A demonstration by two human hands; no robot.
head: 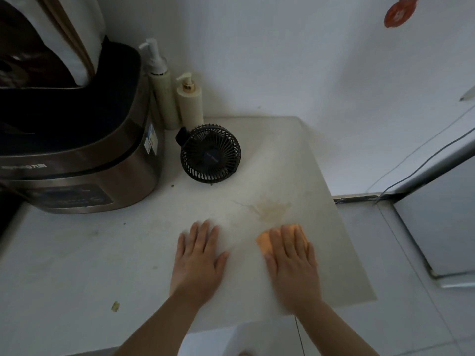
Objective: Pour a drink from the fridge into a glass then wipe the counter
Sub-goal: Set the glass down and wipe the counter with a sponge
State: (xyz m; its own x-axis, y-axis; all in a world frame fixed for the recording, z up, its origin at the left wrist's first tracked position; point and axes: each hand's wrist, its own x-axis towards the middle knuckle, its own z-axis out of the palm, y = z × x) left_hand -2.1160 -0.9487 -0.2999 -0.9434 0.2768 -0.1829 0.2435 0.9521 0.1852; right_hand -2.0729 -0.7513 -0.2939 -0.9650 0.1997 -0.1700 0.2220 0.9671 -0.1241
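Pressing orange cloth under flat right hand, left hand flat on counter; advise firm strokes across far brown stain.

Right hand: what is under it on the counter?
An orange cloth or sponge lies under the right hand, flat on the white counter. Only its edges show beside the fingers; the rest is covered, so its shape is unclear.

Orange cloth flat on the white counter — just beside a brownish stain
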